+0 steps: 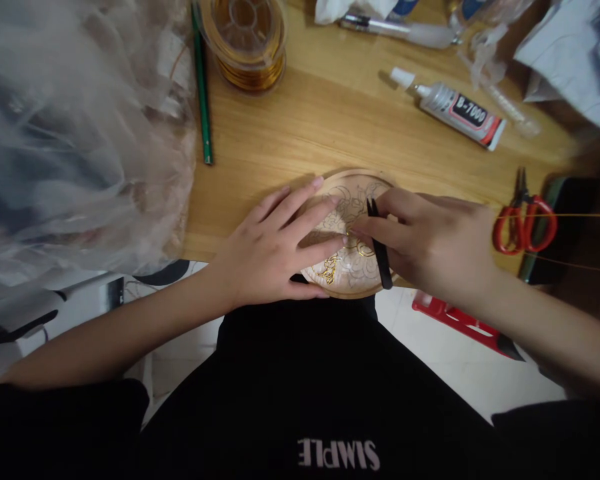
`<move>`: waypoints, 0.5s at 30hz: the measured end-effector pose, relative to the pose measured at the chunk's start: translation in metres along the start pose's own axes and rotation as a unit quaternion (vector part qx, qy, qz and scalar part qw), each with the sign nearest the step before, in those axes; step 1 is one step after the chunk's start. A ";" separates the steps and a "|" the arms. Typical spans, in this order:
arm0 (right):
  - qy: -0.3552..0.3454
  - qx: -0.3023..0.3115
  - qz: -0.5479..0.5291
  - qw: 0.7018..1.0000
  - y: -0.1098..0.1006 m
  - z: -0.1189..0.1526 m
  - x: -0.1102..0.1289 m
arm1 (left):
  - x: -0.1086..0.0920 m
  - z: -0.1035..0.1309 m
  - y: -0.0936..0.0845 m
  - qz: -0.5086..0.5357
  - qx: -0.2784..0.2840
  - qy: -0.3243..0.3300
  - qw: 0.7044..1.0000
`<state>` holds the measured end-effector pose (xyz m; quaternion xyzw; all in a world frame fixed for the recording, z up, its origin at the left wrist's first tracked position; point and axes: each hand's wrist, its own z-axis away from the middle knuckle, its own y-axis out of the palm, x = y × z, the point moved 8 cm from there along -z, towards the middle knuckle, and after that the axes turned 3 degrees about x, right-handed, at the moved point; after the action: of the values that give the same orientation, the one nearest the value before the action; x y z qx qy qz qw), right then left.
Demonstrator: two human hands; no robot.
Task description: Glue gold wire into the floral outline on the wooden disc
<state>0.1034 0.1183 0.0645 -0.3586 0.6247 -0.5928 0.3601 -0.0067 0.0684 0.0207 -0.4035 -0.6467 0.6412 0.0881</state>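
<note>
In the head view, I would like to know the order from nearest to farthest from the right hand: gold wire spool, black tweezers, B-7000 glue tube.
From the right hand:
1. Black tweezers: held in it.
2. B-7000 glue tube: beyond it on the table, slightly right.
3. Gold wire spool: far left, beyond it.

The person's left forearm (130, 327) slants up from the lower left to the left hand (270, 250), palm down with fingers spread. The right forearm (545, 313) enters from the right, and the right hand (430, 233) is curled, its fingertips bent inward near the left index fingertip.
</note>
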 end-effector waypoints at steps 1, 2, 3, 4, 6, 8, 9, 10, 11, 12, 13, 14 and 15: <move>0.000 0.002 -0.004 1.000 0.000 0.000 0.000 | 0.000 0.000 0.000 0.001 -0.003 0.001 1.000; -0.001 0.000 -0.008 1.000 -0.001 0.000 0.001 | 0.000 0.000 0.000 0.002 -0.005 0.001 1.000; 0.001 -0.002 -0.013 1.000 -0.001 0.000 0.001 | 0.000 0.000 0.000 0.002 -0.006 0.000 1.000; 0.006 0.002 -0.017 1.000 0.000 0.000 0.001 | 0.000 0.000 0.000 0.001 -0.006 -0.002 1.000; 0.021 0.017 -0.029 0.999 0.002 0.000 -0.001 | 0.000 0.001 0.001 0.000 -0.002 -0.005 1.000; 0.041 0.043 -0.047 0.997 0.006 -0.001 -0.004 | 0.000 0.001 0.002 -0.002 -0.002 -0.009 1.000; 0.050 0.055 -0.056 0.996 0.009 0.000 -0.005 | 0.000 0.002 0.001 -0.003 -0.004 -0.009 1.000; 0.057 0.059 -0.062 0.995 0.010 0.000 -0.007 | 0.000 0.002 0.001 -0.003 -0.007 -0.009 1.000; 0.061 0.057 -0.065 0.994 0.010 0.000 -0.009 | 0.000 0.002 0.001 -0.003 -0.009 -0.008 1.000; 0.063 0.053 -0.067 0.994 0.009 0.001 -0.010 | 0.000 0.002 0.001 -0.003 -0.008 -0.007 1.000; 0.063 0.049 -0.070 0.994 0.009 0.001 -0.012 | 0.000 0.002 0.001 -0.002 -0.005 -0.007 1.000; 0.066 0.048 -0.075 0.994 0.009 0.002 -0.013 | 0.000 0.002 0.001 -0.001 -0.001 -0.006 1.000; 0.072 0.050 -0.083 0.993 0.010 0.003 -0.015 | 0.001 0.001 0.001 -0.002 0.003 -0.007 1.000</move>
<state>0.1128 0.1301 0.0551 -0.3471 0.5868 -0.6752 0.2816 -0.0075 0.0675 0.0192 -0.3977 -0.6462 0.6456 0.0863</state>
